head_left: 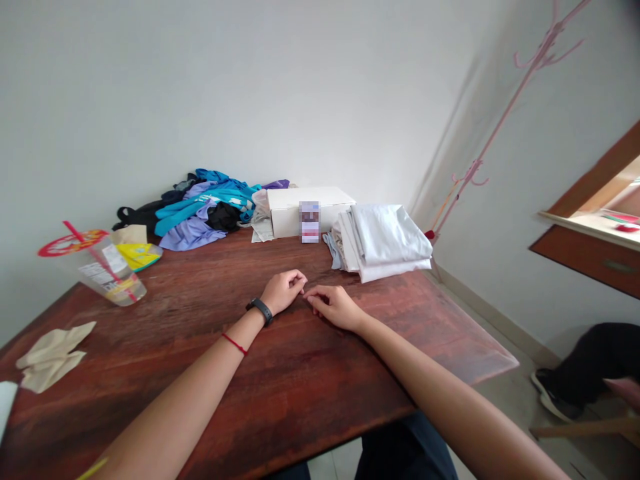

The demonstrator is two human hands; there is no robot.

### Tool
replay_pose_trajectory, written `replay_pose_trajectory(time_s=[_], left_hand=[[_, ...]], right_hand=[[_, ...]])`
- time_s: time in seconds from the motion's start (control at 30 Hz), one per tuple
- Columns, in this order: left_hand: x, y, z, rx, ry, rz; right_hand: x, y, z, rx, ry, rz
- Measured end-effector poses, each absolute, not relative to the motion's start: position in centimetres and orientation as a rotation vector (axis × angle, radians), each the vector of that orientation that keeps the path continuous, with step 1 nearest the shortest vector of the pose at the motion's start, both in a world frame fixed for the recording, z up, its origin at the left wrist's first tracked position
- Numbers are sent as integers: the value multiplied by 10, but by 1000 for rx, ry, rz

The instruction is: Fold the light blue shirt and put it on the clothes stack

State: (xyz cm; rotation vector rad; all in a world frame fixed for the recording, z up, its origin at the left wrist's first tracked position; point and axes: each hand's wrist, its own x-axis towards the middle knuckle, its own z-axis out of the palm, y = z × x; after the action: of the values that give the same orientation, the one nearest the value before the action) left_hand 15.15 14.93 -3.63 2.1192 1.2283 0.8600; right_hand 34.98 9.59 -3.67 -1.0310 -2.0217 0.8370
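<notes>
My left hand [284, 291], with a black wristband [260, 311] and a red string [235, 344] on that arm, rests on the dark wooden table [300, 387]. Its fingers are curled together, and nothing shows in them. Close beside it lies my right hand [337, 308], also with fingers bent and thumb drawn in, with no object visible. The fingertips of both hands nearly meet. Beyond them a phone-like upright rectangle [310, 222], its face blurred, leans at a white box [335, 217]. Folded pale cloths [390, 237] are stacked to the right of the box.
A heap of blue, purple and black clothes [210, 203] lies by the wall. At left stand a plastic cup [113, 273] with a red straw, a yellow packet [137, 255] and crumpled tissue [55, 357]. A pink coat rack [505, 120] and another person's leg [600, 360] are at right.
</notes>
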Motion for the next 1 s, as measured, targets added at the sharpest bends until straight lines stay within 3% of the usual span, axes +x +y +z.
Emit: replay_pose_trajectory(time_s=[1.0], left_hand=[[151,149,-37,2136,1235,859]], right_hand=[[350,93,-30,-1042,-2058,825]])
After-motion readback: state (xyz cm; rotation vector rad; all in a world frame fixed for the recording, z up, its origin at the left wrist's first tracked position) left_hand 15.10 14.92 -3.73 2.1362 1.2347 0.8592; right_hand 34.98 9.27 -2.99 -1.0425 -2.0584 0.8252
